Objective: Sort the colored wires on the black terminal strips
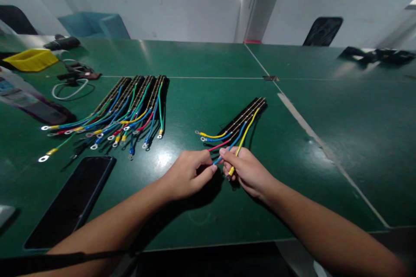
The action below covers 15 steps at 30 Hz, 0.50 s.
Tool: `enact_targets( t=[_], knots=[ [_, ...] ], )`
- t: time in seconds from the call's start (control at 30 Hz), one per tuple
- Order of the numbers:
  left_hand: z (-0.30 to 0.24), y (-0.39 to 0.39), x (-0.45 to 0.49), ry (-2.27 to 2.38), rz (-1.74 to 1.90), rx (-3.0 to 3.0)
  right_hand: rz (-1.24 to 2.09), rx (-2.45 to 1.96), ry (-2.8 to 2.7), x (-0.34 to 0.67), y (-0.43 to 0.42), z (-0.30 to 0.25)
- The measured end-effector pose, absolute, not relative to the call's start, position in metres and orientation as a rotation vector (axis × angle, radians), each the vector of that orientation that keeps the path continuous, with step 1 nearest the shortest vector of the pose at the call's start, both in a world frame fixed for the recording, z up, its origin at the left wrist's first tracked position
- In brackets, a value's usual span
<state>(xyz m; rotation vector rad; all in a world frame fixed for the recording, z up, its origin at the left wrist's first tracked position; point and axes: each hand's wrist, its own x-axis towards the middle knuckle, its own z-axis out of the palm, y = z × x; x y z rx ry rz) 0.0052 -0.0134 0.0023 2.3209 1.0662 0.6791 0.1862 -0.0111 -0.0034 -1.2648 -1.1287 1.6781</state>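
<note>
With my left hand (190,174) and right hand (249,172) close together, I pinch a blue wire (241,133) between thumbs and fingers, just in front of its black strip (241,117) on the green table (292,169).

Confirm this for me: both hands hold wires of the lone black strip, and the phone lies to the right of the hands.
No, the side is wrong: the head view shows the phone to the left of the left hand and right hand; both do hold wires of the lone black strip.
</note>
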Motion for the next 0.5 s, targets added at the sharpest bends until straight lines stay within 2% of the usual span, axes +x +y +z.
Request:
enact_targets(
  t=[0.5],
  knots=[
    [0.0075,-0.0104,0.0024,1.038,0.592,2.315,1.691,-1.253,-1.170,0.1844,-0.0098,0.0008]
  ],
)
